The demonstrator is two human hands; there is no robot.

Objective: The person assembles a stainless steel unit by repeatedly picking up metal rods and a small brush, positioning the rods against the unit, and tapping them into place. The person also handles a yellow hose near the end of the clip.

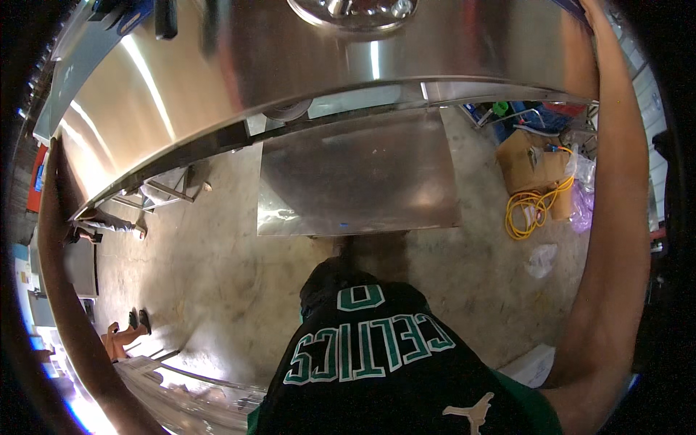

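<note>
At the far left edge of the steel panel (pixel 239 65), the left hand (pixel 52 156) lies flat against the panel's rim, with the forearm running down to the lower left of the view; the fingers are hidden behind the edge, so the grip cannot be told as spread or clenched. The steel panel is a large, curved, polished sheet that spans the upper part of the view from the left hand to the right one, and it is held above a concrete floor (pixel 217 290). A round pressed fitting (pixel 353 11) sits at the panel's top centre. Below the panel's lower edge, near its middle, a flat rectangular steel sheet (pixel 359 174) stands over the floor, directly ahead of the person's dark shorts (pixel 370 348). Under the panel's left part, another person's sandalled feet (pixel 109 225) rest on the floor, and a second pair of feet (pixel 127 333) shows lower left. To the right of the flat sheet, a cardboard box (pixel 525 163) and a coiled yellow cable (pixel 529 210) lie on the floor, with a crumpled clear plastic bag (pixel 540 259) just beside them. At the panel's upper right corner, the right hand (pixel 589 14) reaches the rim, mostly out of view; whether it is spread or clamped cannot be told.
</note>
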